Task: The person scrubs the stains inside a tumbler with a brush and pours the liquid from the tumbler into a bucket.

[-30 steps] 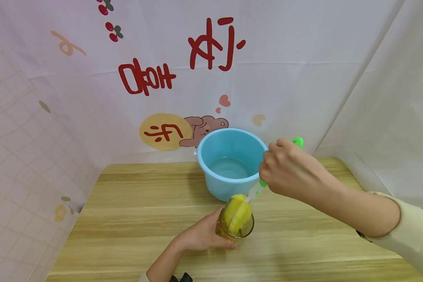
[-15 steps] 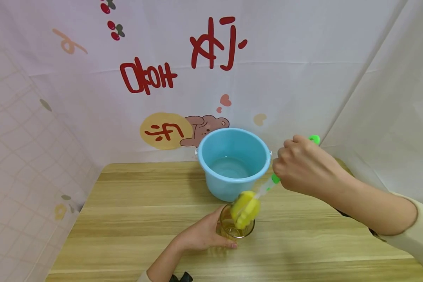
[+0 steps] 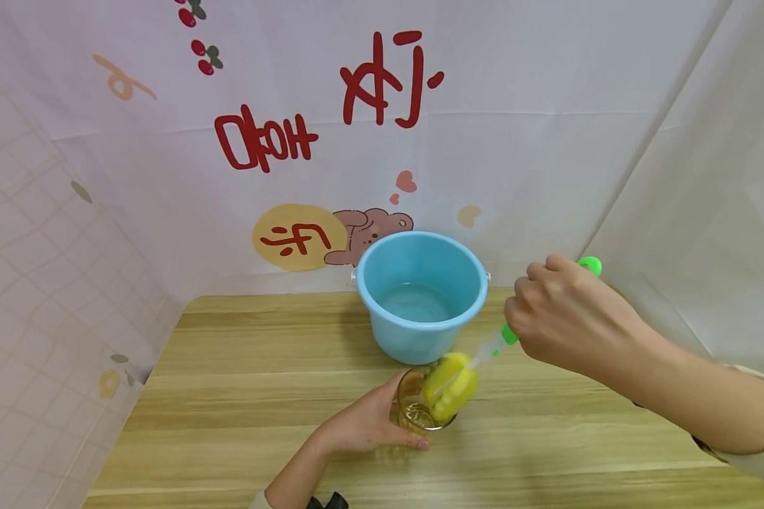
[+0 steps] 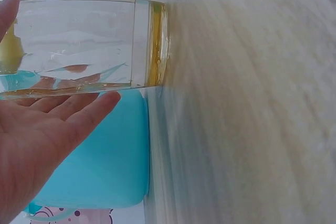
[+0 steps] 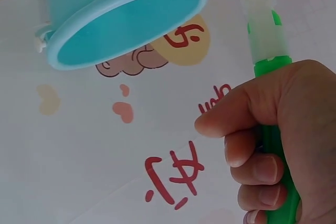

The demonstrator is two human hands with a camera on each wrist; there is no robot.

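My left hand [image 3: 366, 425] holds an amber-tinted drinking glass [image 3: 410, 390] on the table, thumb on the near side. In the left wrist view the same glass [image 4: 89, 40] stands on its thick base, with fingers along one wall and the thumb near the mouth. My right hand [image 3: 566, 311] grips the green handle [image 5: 272, 142] of a sponge cup brush. The yellow sponge head [image 3: 460, 385] slants over the glass's right rim, its lower end at the mouth. Part of the sponge [image 4: 9, 53] shows near the mouth in the left wrist view.
A light blue bucket [image 3: 414, 345] with some water in it stands just behind the glass. The wood-grain table [image 3: 248, 367] ends at a white printed cloth [image 3: 516, 141] at the back. A small black object [image 3: 336, 500] shows beside the left wrist.
My right hand has drawn the cup brush to the right, so the sponge has moved from inside the glass to its right rim. The left hand and glass have stayed in place.
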